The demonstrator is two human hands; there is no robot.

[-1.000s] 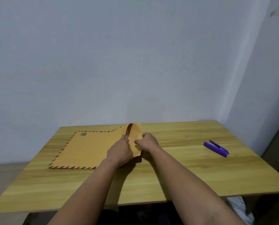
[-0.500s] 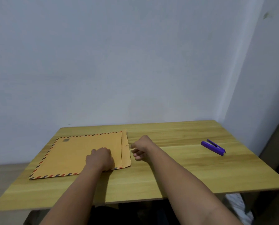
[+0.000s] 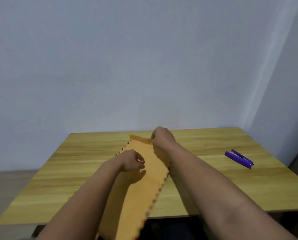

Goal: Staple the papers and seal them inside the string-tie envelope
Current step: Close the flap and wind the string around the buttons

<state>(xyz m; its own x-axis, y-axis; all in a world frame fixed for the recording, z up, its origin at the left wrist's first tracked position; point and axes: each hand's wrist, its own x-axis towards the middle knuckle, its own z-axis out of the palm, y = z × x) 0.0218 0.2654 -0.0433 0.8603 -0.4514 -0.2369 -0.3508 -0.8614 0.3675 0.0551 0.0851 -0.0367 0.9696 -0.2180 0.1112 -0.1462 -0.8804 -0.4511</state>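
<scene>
The tan string-tie envelope (image 3: 141, 187), edged with red and dark stripes, lies lengthwise down the middle of the wooden table (image 3: 61, 179), its near end over the front edge. My right hand (image 3: 162, 138) pinches the envelope's far end at the flap. My left hand (image 3: 131, 161) is curled over the envelope's upper left part; whether its fingers grip the edge is unclear. No papers show; they may be inside the envelope. The purple stapler (image 3: 239, 158) lies on the table far right, away from both hands.
A pale wall stands behind the table, and another wall closes in at the right. The floor (image 3: 4, 184) shows beyond the table's left edge.
The envelope has been turned from lying flat at the left to running lengthwise toward me at the middle. My right hand moved to its far end; my left hand stayed on it.
</scene>
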